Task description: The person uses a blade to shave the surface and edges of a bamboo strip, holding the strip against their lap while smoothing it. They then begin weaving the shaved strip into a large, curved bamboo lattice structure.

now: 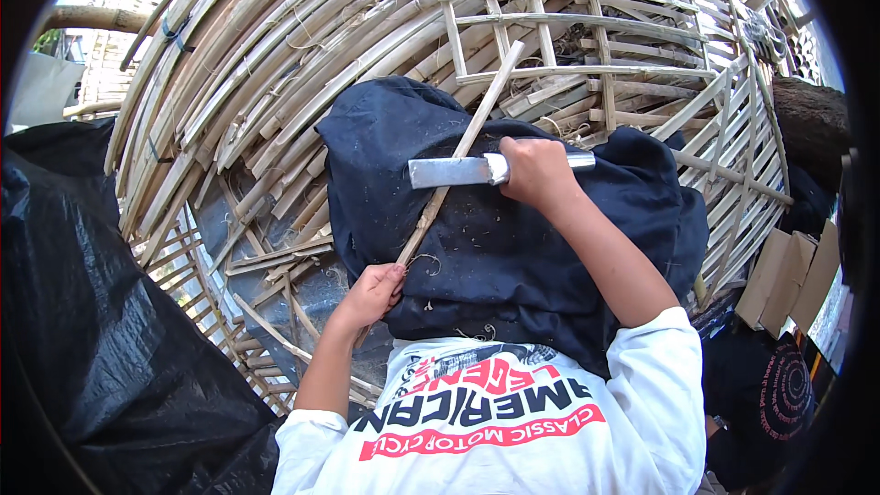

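Note:
My left hand [371, 295] is closed round the lower part of a bamboo strip [476, 122], which slants up and to the right across my lap. In my right hand [534, 170] is the handle of a broad, square-ended knife [451, 171]. Its blade lies across the strip, pointing left. A dark cloth [522, 252] covers my lap beneath both, dotted with small shavings. One thin curl of shaving [426, 263] hangs beside the strip just above my left hand.
Long split bamboo strips [302, 46] are heaped ahead of me. A bamboo lattice [568, 5] rests on the heap. Black plastic sheeting [73, 312] hangs at the left. Cardboard [786, 280] stands at the right, near another person in a dark shirt [765, 412].

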The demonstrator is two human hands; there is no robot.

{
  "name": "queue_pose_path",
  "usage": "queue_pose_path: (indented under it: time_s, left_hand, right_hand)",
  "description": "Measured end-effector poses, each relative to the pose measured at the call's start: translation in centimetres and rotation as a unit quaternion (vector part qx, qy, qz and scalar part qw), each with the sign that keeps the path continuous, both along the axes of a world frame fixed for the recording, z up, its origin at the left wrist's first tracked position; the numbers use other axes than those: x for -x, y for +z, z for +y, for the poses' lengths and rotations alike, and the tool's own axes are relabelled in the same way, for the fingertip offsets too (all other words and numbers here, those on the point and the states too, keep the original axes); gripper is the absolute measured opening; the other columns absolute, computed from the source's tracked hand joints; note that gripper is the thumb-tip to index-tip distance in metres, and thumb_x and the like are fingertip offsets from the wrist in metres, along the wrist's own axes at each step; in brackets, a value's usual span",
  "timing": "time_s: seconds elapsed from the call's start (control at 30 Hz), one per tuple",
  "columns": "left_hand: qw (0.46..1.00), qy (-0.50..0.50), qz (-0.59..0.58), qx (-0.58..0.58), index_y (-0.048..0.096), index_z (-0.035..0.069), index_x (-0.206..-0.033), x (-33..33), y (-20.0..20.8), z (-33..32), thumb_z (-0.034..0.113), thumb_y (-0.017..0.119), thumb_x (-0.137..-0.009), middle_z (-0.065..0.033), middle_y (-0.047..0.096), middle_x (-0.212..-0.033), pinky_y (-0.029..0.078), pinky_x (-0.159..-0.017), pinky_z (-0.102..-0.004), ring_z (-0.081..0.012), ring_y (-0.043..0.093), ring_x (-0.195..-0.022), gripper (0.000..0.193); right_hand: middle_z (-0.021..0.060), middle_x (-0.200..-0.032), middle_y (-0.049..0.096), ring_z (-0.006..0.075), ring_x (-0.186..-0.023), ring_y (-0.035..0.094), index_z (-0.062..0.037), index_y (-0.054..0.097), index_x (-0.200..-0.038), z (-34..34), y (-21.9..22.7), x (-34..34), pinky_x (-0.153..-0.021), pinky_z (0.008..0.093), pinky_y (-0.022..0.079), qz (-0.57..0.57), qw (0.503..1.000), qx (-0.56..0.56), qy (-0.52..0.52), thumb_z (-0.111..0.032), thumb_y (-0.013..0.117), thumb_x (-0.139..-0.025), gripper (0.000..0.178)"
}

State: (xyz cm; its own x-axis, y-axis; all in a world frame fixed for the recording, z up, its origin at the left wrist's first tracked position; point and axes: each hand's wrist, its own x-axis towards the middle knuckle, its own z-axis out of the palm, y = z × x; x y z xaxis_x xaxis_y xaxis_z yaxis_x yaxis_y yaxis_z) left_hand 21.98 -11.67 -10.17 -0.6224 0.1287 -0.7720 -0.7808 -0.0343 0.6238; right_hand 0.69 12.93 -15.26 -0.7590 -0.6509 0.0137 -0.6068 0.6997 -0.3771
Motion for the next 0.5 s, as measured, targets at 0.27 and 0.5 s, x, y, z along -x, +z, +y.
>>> queue_pose_path:
  time_s: [0.27,0.5]
  left_hand:
    - [1.000,-0.007,0.014,-0.009,0.047,0.009,-0.073,0.9,0.7,0.4,0.035,0.043,-0.104,0.0074,0.037,-0.060,0.027,-0.046,-0.0219,-0.0032,0.033,-0.052,0.040]
    - [0.999,-0.009,0.035,0.007,0.045,0.013,-0.072,1.2,0.8,0.6,0.039,0.043,-0.104,0.0080,0.038,-0.058,0.025,-0.041,-0.0215,-0.0028,0.031,-0.047,0.042]
  right_hand:
    - [0.0186,-0.085,0.070,0.0364,-0.083,0.068,-0.0061,0.068,-0.086,5.8,0.7,8.5,-0.073,0.0461,0.054,-0.012,0.960,-0.117,-0.252,-0.016,0.065,-0.071,0.019]
    - [0.0196,-0.089,0.069,0.0365,-0.087,0.068,-0.0061,0.069,-0.091,5.0,2.7,9.1,-0.078,0.0464,0.054,0.016,0.958,-0.138,-0.252,-0.017,0.061,-0.073,0.022]
